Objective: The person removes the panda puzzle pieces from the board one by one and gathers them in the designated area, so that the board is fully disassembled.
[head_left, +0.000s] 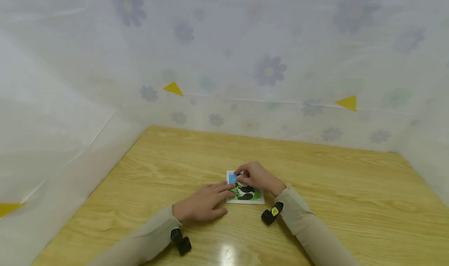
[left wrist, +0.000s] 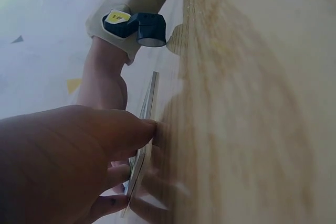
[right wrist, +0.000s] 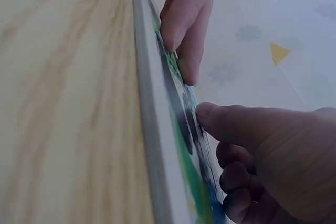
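A flat panda picture board (head_left: 257,196) with a white rim, like a tray puzzle, lies on the table. Its panda stands out against green and blue. My left hand (head_left: 205,203) reaches in from the left, fairly straight fingers resting on the board's left part. Over the upper part is my right hand (head_left: 258,176), its thumb and index finger bent down to the picture. In the right wrist view, the right thumb (right wrist: 210,115) touches the picture and the other fingers curl beside it. Whether a loose piece is between them cannot be seen.
The board lies on a wood-grain table (head_left: 158,161). White flower-print sheeting (head_left: 224,63) encloses the table's back and sides, with yellow triangles (head_left: 347,102) on it. Each wrist wears a small black camera (head_left: 270,215).
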A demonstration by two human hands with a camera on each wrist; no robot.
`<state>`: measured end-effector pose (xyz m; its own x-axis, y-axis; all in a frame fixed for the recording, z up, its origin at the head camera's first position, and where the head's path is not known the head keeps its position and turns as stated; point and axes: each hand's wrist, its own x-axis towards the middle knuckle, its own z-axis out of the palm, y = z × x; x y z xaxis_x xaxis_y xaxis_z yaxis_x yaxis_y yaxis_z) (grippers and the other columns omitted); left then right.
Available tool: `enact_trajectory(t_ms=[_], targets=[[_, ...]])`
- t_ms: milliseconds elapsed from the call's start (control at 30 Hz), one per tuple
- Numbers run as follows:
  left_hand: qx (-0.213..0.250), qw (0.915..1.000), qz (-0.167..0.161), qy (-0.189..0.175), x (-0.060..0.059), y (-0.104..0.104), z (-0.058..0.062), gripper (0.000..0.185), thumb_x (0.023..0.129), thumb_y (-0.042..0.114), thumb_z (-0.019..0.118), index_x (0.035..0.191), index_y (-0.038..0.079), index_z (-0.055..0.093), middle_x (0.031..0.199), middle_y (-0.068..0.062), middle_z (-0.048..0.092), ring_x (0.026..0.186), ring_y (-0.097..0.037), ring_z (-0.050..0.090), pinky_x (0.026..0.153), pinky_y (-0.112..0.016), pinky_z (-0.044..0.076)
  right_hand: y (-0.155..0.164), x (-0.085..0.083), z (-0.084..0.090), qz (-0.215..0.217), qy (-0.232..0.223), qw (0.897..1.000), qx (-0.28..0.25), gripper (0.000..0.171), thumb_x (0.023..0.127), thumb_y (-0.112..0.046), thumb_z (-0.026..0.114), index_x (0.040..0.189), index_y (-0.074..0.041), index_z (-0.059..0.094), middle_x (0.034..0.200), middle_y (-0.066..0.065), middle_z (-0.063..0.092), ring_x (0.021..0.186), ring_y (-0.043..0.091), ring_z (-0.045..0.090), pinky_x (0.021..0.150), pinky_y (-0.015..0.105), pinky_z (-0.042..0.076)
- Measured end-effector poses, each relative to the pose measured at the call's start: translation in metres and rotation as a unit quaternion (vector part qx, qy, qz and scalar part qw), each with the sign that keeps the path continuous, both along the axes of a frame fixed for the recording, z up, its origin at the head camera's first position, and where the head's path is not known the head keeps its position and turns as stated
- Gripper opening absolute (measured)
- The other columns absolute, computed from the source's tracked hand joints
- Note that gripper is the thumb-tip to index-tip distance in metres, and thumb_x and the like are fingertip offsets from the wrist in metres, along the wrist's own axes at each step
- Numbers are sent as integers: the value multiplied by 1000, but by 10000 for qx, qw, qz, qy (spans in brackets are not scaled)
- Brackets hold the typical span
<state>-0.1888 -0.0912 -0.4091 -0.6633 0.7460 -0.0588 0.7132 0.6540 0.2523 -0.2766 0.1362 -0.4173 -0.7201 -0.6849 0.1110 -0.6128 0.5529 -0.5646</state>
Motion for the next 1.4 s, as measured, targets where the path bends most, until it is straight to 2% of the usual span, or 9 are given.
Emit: enact_trajectory(t_ms=[233, 400, 567, 900, 1133, 1400], targets=[[14, 10000, -32, -31, 2, -1, -3, 48, 100, 37, 48, 144, 20, 44, 158, 0, 27, 145, -23, 27, 112, -48, 30, -3, 3, -5, 109, -23, 9999, 17, 19, 91, -12, 65, 108, -3, 68, 58, -5, 51, 46, 1, 40, 48, 18, 37], [49, 9999, -71, -70, 2, -2, -5, 47, 100, 35, 49, 143, 19, 45, 158, -1, 28, 144, -24, 28, 111, -49, 31, -7, 6, -8, -64, -81, 9999, 77, 16, 92, -13, 64, 106, -5, 66, 60, -5, 51, 47, 3, 40, 47, 19, 36], [85, 9999, -106, -91, 2, -4, -5, 48, 99, 34, 50, 143, 17, 45, 158, -4, 28, 144, -26, 28, 111, -51, 31, -13, 10, -4, -63, -118, 9998, 174, 17, 95, -13, 60, 107, -3, 65, 58, -4, 50, 45, 4, 37, 46, 19, 33], [88, 9996, -242, 71, -6, -8, 0, 46, 100, 34, 50, 142, 16, 45, 158, -5, 28, 144, -27, 28, 110, -52, 32, -15, 4, 1, -113, -147, 9998, 76, 22, 96, -8, 52, 112, -4, 67, 49, -8, 35, 40, 4, 26, 44, 18, 26], [80, 9996, -230, 114, -7, -7, 2, 46, 100, 33, 49, 143, 16, 45, 158, -5, 28, 144, -27, 28, 111, -51, 31, -16, 2, 3, -148, -518, 9985, 106, 20, 95, -9, 53, 113, -4, 62, 52, -7, 41, 42, 5, 31, 45, 19, 29], [225, 9996, -153, -108, -2, 1, 0, 46, 100, 32, 49, 143, 16, 45, 157, -6, 29, 145, -28, 27, 111, -51, 30, -13, 2, 6, -92, -489, 9978, 442, 19, 93, -15, 58, 110, -5, 57, 58, -6, 48, 47, 6, 35, 49, 20, 32]])
